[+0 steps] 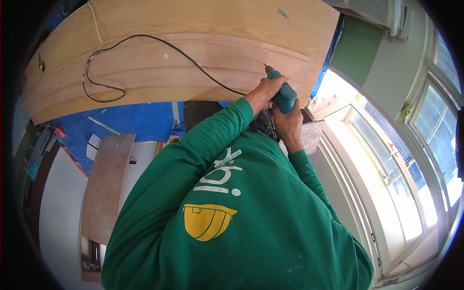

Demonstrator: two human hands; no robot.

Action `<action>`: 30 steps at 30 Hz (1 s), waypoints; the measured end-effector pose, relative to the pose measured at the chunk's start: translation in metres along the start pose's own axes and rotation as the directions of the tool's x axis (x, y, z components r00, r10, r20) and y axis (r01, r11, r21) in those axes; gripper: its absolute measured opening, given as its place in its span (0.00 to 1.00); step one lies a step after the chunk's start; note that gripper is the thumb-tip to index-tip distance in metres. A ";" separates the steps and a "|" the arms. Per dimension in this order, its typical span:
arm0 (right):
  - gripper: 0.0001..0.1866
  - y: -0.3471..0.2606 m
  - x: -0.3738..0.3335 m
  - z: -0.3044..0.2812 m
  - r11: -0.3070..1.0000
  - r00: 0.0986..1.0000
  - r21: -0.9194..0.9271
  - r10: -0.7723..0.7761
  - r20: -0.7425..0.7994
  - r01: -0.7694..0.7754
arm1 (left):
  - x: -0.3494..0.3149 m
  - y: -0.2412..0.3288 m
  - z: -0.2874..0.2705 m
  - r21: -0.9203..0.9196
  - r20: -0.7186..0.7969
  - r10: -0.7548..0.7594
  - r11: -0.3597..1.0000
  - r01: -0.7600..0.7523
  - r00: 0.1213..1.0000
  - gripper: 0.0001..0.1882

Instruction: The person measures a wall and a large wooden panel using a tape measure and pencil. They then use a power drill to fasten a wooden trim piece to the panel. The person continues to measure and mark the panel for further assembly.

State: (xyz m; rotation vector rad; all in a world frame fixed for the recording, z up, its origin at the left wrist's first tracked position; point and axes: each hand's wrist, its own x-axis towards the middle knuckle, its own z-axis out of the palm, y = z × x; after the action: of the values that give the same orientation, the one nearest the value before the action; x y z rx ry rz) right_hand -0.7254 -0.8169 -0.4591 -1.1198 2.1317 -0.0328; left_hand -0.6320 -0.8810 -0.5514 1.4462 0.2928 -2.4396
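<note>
A teal corded power drill [285, 99] points away from me, its tip meeting or just above a long pale wooden panel [212, 55]. My left hand [264, 94] is closed round the drill's side, close behind its nose. Lower and to the right, my right hand [290, 126] grips the rear of the drill, fingers partly hidden by the tool and wrist. From near my left wrist the black power cord [186, 55] runs left across the panel and loops there. Whether the bit touches the wood I cannot tell.
The panel lies on a larger wooden board [159, 17]. A tape measure [42, 65] rests at its far left. Blue sheeting [140, 118] covers the floor, with a brown plank [107, 188] at left. Open windows [382, 150] stand at right.
</note>
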 end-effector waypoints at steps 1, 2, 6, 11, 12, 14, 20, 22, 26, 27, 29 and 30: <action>0.26 0.005 0.001 0.002 1.000 0.999 -0.005 -0.026 -0.021 0.026 | 0.001 -0.001 0.000 -0.006 0.003 0.000 1.000 0.000 1.000 0.18; 0.27 0.009 0.001 0.003 1.000 0.999 -0.011 -0.029 -0.025 0.029 | 0.002 -0.002 0.000 -0.012 0.005 0.000 1.000 0.000 1.000 0.18; 0.27 0.013 0.001 0.005 0.999 0.999 -0.005 -0.032 -0.026 0.032 | 0.007 -0.006 -0.003 -0.023 0.024 0.011 1.000 -0.010 1.000 0.18; 0.28 0.019 0.002 0.007 0.999 0.998 -0.002 -0.047 -0.038 0.047 | 0.009 -0.007 -0.001 -0.034 0.019 0.010 0.999 -0.009 1.000 0.17; 0.28 0.020 0.003 0.007 0.999 0.998 -0.002 -0.048 -0.037 0.048 | 0.008 -0.006 -0.001 -0.032 0.019 0.009 0.999 -0.008 1.000 0.17; 0.29 0.016 0.002 0.005 1.000 1.000 0.017 -0.004 -0.001 0.004 | 0.006 -0.005 -0.002 -0.029 0.020 0.006 1.000 -0.005 1.000 0.17; 0.31 0.001 -0.004 -0.008 0.994 0.993 0.067 0.082 0.086 -0.088 | 0.008 -0.009 0.000 -0.037 0.034 0.015 0.999 -0.014 0.999 0.17; 0.31 0.005 -0.003 -0.008 0.995 0.993 0.057 0.078 0.084 -0.083 | 0.005 -0.009 0.002 -0.028 0.028 0.015 1.000 -0.014 0.999 0.18; 0.28 0.023 -0.002 -0.001 0.999 0.999 0.011 -0.032 -0.018 0.032 | -0.004 -0.006 0.005 0.015 -0.001 0.003 1.000 -0.003 1.000 0.19; 0.28 0.023 -0.002 -0.001 0.999 0.999 0.010 -0.031 -0.016 0.032 | -0.004 -0.007 0.005 0.016 0.000 0.006 1.000 -0.006 1.000 0.19; 0.28 0.024 -0.003 -0.002 0.999 0.999 0.010 -0.032 -0.015 0.032 | -0.003 -0.008 0.004 0.017 0.002 0.012 1.000 -0.012 1.000 0.20; 0.28 0.024 -0.004 -0.002 0.999 0.999 0.012 -0.031 -0.016 0.031 | -0.005 -0.008 0.005 0.024 -0.001 0.007 1.000 -0.007 1.000 0.20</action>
State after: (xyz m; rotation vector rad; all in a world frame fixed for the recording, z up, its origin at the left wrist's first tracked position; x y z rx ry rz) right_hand -0.7422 -0.7998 -0.4628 -1.1491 2.1248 -0.0695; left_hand -0.6368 -0.8744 -0.5448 1.4558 0.2587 -2.4454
